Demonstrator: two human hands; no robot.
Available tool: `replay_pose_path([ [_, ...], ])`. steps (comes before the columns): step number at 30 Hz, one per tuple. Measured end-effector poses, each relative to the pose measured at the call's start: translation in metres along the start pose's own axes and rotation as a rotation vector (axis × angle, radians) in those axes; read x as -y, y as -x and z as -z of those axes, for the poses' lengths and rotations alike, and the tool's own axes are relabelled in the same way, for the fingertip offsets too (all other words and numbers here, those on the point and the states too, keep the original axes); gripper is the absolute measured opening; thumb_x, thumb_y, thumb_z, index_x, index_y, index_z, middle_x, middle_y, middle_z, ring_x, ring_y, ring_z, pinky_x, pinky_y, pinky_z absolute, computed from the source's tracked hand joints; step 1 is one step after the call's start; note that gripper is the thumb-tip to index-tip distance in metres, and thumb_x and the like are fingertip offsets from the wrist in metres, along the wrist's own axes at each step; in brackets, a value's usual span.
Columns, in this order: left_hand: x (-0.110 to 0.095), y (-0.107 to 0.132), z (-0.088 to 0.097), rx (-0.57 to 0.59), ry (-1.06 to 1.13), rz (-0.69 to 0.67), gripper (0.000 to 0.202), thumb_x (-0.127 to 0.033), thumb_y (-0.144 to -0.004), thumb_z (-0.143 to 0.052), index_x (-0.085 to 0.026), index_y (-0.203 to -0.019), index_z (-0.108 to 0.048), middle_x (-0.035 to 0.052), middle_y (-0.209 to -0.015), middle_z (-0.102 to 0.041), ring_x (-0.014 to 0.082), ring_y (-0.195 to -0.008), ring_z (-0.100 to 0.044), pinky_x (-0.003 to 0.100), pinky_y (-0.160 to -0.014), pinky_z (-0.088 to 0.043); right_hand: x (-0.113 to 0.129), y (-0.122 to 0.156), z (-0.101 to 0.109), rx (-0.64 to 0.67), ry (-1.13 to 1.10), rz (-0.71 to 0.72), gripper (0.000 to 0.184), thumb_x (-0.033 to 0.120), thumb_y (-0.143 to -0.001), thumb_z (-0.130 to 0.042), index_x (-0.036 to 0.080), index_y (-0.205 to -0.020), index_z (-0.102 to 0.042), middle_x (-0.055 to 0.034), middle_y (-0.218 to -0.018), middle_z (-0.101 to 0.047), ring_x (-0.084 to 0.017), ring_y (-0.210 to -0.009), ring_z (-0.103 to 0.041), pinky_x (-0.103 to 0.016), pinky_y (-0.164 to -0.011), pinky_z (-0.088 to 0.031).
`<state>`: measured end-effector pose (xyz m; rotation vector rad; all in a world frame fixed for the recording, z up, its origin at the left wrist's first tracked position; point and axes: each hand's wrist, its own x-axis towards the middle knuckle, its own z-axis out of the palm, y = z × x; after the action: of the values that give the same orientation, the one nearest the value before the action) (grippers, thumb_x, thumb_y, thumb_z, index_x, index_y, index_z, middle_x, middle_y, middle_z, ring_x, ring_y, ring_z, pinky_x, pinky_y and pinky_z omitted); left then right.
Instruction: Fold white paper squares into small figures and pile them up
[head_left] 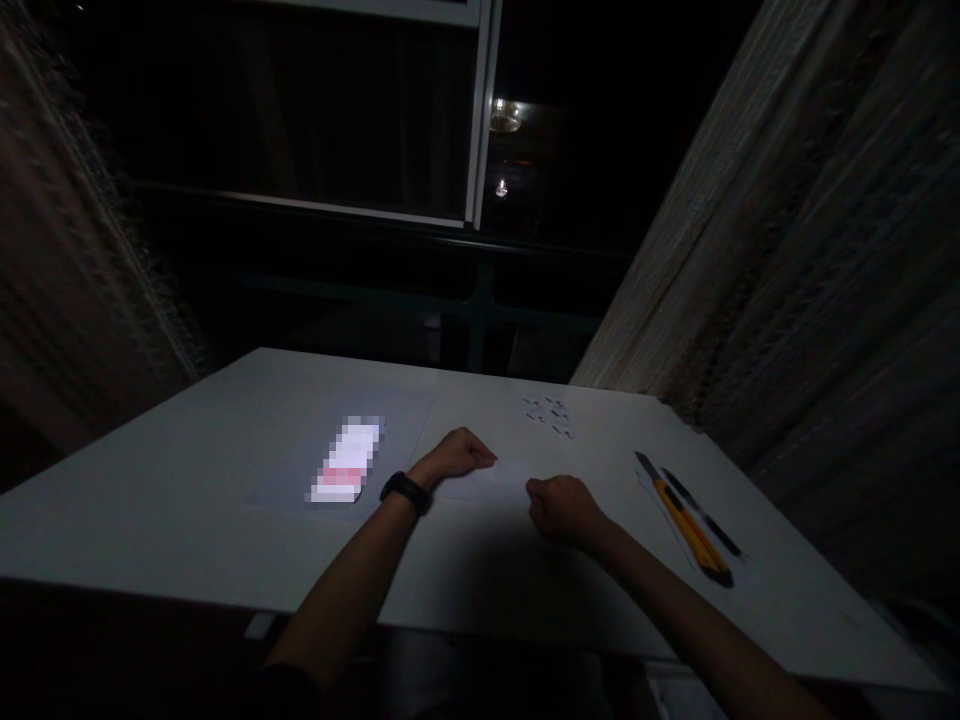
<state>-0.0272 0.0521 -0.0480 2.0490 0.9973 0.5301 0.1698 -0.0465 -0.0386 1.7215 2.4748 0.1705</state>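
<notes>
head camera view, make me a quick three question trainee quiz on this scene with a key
1. True or false: the yellow cutter lies to the right of the right hand.
2. Which arm wears the dark wristband? A) left B) right
3. Fill in: between the left hand and the right hand lies a white ____.

Key: 1. True. 2. A. 3. Sheet of paper.
</notes>
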Motion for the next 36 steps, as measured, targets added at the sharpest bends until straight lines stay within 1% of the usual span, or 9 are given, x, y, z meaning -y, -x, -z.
replay_pose_path([
  [6,0.000,0.000,-0.001,-0.015,0.027,0.009,0.026,-0.032,-0.065,-0.061,-0.014,-0.082,-0.070,0.0054,-0.080,-0.070,0.0178,-0.073,-0.061,0.025,-0.066,-0.045,-0.012,0.003,-0.005,-0.072,-0.071,-0.045,0.016,0.020,-0.074,-0.042,0.019,-0.071,-0.058,-0.0046,-0.069,-0.066,-0.015,-0.063,-0.058,-0.024,-0.054,-0.028],
  [10,0.000,0.000,-0.001,-0.019,0.021,0.019,0.027,-0.033,-0.066,-0.061,-0.014,-0.083,-0.070,0.0054,-0.080,-0.070,0.0180,-0.074,-0.061,0.025,-0.066,-0.046,-0.007,-0.001,-0.003,-0.150,-0.107,-0.095,0.019,0.020,-0.076,-0.039,0.018,-0.072,-0.058,-0.0046,-0.069,-0.066,-0.014,-0.061,-0.058,-0.024,-0.053,-0.027],
  [14,-0.002,0.001,0.000,-0.008,0.022,0.022,0.027,-0.033,-0.066,-0.061,-0.014,-0.083,-0.070,0.0050,-0.080,-0.070,0.0178,-0.074,-0.061,0.025,-0.067,-0.045,0.009,-0.005,-0.002,-0.086,-0.058,-0.003,0.020,0.023,-0.078,-0.039,0.017,-0.077,-0.059,-0.0073,-0.074,-0.067,-0.017,-0.065,-0.060,-0.025,-0.055,-0.030],
  [16,-0.002,0.001,0.001,-0.011,0.014,0.020,0.026,-0.033,-0.065,-0.061,-0.015,-0.082,-0.071,0.0048,-0.079,-0.070,0.0179,-0.074,-0.061,0.025,-0.068,-0.045,0.012,-0.005,-0.003,-0.049,-0.028,-0.004,0.020,0.022,-0.078,-0.039,0.017,-0.079,-0.059,-0.0081,-0.075,-0.067,-0.018,-0.066,-0.061,-0.025,-0.055,-0.031],
  [21,0.002,-0.002,-0.001,-0.017,0.020,0.016,0.027,-0.033,-0.065,-0.062,-0.014,-0.083,-0.070,0.0056,-0.079,-0.070,0.0180,-0.075,-0.062,0.026,-0.069,-0.045,-0.004,0.002,-0.002,-0.032,0.004,-0.044,0.020,0.022,-0.079,-0.040,0.018,-0.079,-0.059,-0.0081,-0.078,-0.067,-0.021,-0.071,-0.062,-0.026,-0.058,-0.034],
  [24,0.003,-0.005,-0.010,-0.100,0.007,0.057,0.026,-0.031,-0.066,-0.062,-0.016,-0.085,-0.070,0.0055,-0.085,-0.070,0.0181,-0.079,-0.062,0.026,-0.073,-0.045,-0.013,0.003,0.002,-0.078,-0.014,-0.094,0.023,0.025,-0.083,-0.037,0.018,-0.080,-0.059,-0.0074,-0.079,-0.067,-0.020,-0.072,-0.062,-0.026,-0.060,-0.035],
  [27,0.001,-0.008,-0.023,-0.320,-0.028,0.191,0.024,-0.031,-0.070,-0.059,-0.018,-0.088,-0.070,0.0055,-0.090,-0.069,0.0184,-0.085,-0.062,0.025,-0.074,-0.044,-0.012,0.000,0.005,-0.148,-0.028,-0.152,0.030,0.032,-0.087,-0.032,0.018,-0.084,-0.058,-0.0080,-0.081,-0.067,-0.019,-0.073,-0.063,-0.026,-0.061,-0.036],
  [29,-0.001,-0.010,-0.030,-0.408,-0.045,0.227,0.024,-0.031,-0.073,-0.056,-0.020,-0.090,-0.069,0.0052,-0.094,-0.068,0.0181,-0.088,-0.061,0.024,-0.075,-0.044,-0.007,-0.004,0.005,-0.155,-0.001,-0.169,0.034,0.035,-0.088,-0.029,0.017,-0.086,-0.057,-0.0095,-0.082,-0.067,-0.020,-0.072,-0.063,-0.027,-0.060,-0.037],
  [36,-0.002,-0.010,-0.035,-0.405,-0.098,0.247,0.024,-0.034,-0.075,-0.055,-0.022,-0.091,-0.069,0.0050,-0.095,-0.068,0.0187,-0.091,-0.060,0.024,-0.074,-0.042,0.011,-0.020,0.005,-0.096,0.054,-0.109,0.035,0.030,-0.089,-0.028,0.014,-0.087,-0.059,-0.0142,-0.081,-0.067,-0.022,-0.071,-0.064,-0.028,-0.061,-0.040],
])
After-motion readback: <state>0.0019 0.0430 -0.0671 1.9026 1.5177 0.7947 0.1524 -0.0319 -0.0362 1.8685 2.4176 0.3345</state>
